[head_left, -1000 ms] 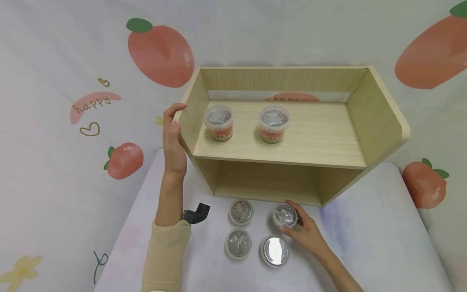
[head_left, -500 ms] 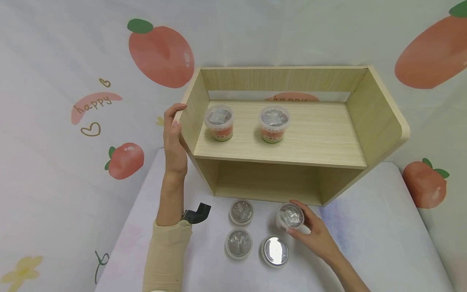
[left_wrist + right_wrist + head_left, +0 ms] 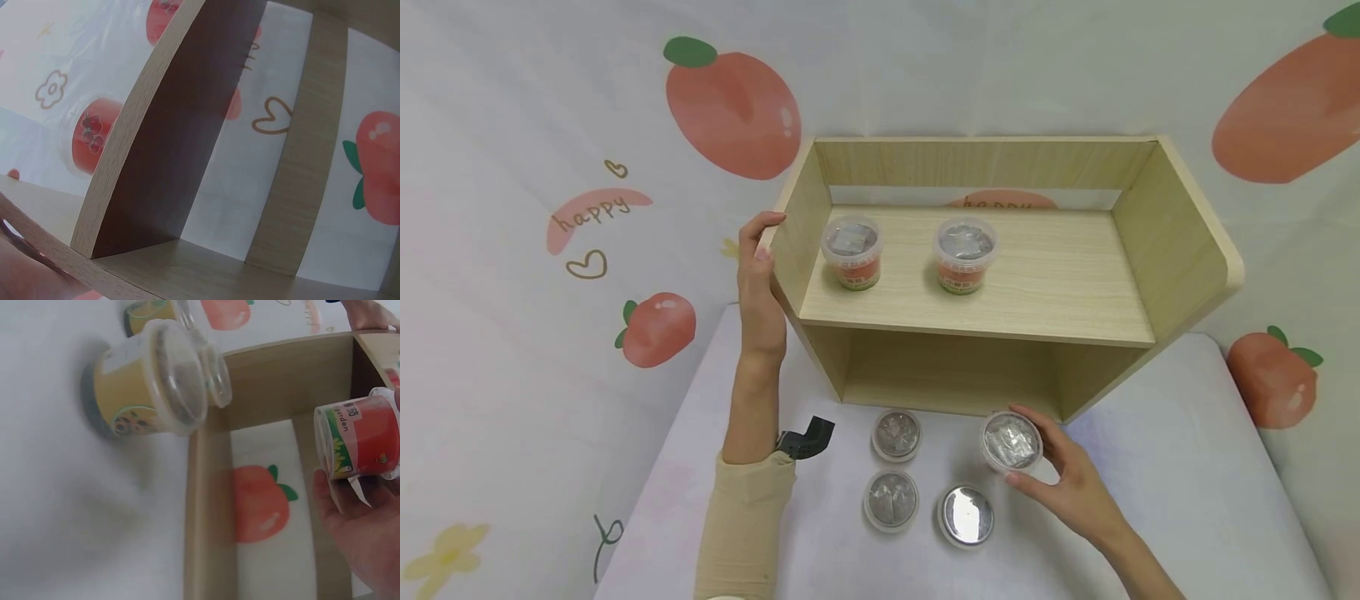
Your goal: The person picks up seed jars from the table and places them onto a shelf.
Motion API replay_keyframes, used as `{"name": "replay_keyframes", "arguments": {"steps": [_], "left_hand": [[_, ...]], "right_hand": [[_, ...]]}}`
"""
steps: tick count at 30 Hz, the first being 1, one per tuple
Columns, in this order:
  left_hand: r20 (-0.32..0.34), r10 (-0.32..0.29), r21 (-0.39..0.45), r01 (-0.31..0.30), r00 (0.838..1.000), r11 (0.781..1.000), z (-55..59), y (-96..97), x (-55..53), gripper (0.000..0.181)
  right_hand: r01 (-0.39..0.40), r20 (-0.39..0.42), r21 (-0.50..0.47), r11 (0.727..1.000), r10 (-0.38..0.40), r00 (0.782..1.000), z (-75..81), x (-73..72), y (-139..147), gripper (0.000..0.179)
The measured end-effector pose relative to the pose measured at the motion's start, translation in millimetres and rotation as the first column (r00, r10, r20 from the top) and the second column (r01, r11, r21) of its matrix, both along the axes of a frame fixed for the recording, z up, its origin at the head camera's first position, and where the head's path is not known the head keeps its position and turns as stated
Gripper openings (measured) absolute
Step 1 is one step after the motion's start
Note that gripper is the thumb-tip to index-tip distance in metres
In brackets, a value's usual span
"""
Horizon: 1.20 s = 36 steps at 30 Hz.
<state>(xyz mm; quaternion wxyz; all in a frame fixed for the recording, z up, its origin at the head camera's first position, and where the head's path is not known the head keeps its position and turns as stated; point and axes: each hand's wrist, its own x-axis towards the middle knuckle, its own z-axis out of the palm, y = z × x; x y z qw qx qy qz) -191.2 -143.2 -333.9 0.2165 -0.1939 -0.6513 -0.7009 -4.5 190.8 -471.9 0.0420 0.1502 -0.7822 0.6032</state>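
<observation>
Red-labelled plastic cup (image 3: 1012, 442): held off counter (image 3: 1195, 467), just before lower front edge of wooden shelf (image 3: 985, 162), near right corner. Right hand (image 3: 1071, 485): grip pinching cup between thumb and fingers. Left hand (image 3: 762, 292): gripping shelf's left side panel (image 3: 805, 233). Three lidded cups (image 3: 966, 517) on counter (one wears yellow label (image 3: 122, 372)). Two upright cups (image 3: 965, 258) on upper tier (image 3: 1067, 275), left half.

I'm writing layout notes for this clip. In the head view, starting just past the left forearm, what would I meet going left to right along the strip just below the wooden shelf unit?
Black angular piece → silver-topped standing cup → silver-topped held cup → right hand.
</observation>
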Motion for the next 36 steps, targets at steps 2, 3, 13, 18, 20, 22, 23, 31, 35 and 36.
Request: {"name": "replay_keyframes", "arguments": {"steps": [2, 3, 13, 18, 20, 22, 23, 31, 35, 36], "left_hand": [[-0.001, -0.004, 0.008, 0.005, 1.0, 1.0, 0.0, 0.2, -0.4, 0.044], [0.0, -0.007, 0.014, 0.007, 1.0, 1.0, 0.2, 0.5, -0.3, 0.044], [-0.013, 0.016, 0.0, -0.016, 1.0, 1.0, -2.1, 0.2, 1.0, 0.041], [-0.02, 0.016, -0.017, -0.016, 1.0, 1.0, -1.2, -0.2, 0.8, 0.041], [-0.02, 0.02, -0.017, -0.02, 1.0, 1.0, -0.4, -0.1, 0.6, 0.041], [-0.02, 0.024, -0.015, -0.025, 1.0, 1.0, -0.1, 0.0, 0.7, 0.041], [-0.018, 0.026, -0.017, -0.026, 0.999, 1.0, -0.2, 0.0, 0.8, 0.041], [-0.019, 0.019, -0.025, -0.02, 1.0, 0.999, -0.9, 0.5, 0.9, 0.041], [-0.019, 0.018, -0.017, -0.018, 1.0, 1.0, -0.6, 0.0, 0.7, 0.041], [-0.019, 0.017, -0.015, -0.017, 1.0, 1.0, -0.4, -0.1, 0.6, 0.041]], "right_hand": [[-0.025, 0.004, 0.006, 1.0, 0.025, 1.0, 4.7, -0.9, 1.8, 0.081], [-0.035, 0.0, 0.009, 0.999, 0.035, 0.999, 7.5, -1.4, 2.5, 0.08], [-0.155, -0.067, 0.107, 0.982, 0.162, 0.984, 52.8, -10.7, 12.0, 0.081], [-0.17, -0.087, 0.129, 0.977, 0.182, 0.98, 71.6, -14.0, 14.3, 0.083], [-0.179, -0.1, 0.099, 0.979, 0.189, 0.977, 76.5, -16.1, 14.4, 0.085], [-0.188, -0.128, 0.049, 0.981, 0.193, 0.973, 79.8, -18.8, 14.1, 0.086], [-0.193, -0.153, 0.021, 0.981, 0.194, 0.969, 81.1, -20.6, 14.1, 0.087], [-0.241, -0.269, -0.108, 0.965, 0.205, 0.941, 94.2, -31.4, 18.9, 0.087], [-0.232, -0.271, -0.127, 0.964, 0.192, 0.943, 101.5, -33.5, 19.8, 0.085], [-0.227, -0.273, -0.134, 0.965, 0.185, 0.944, 103.4, -34.0, 19.9, 0.085]]}}
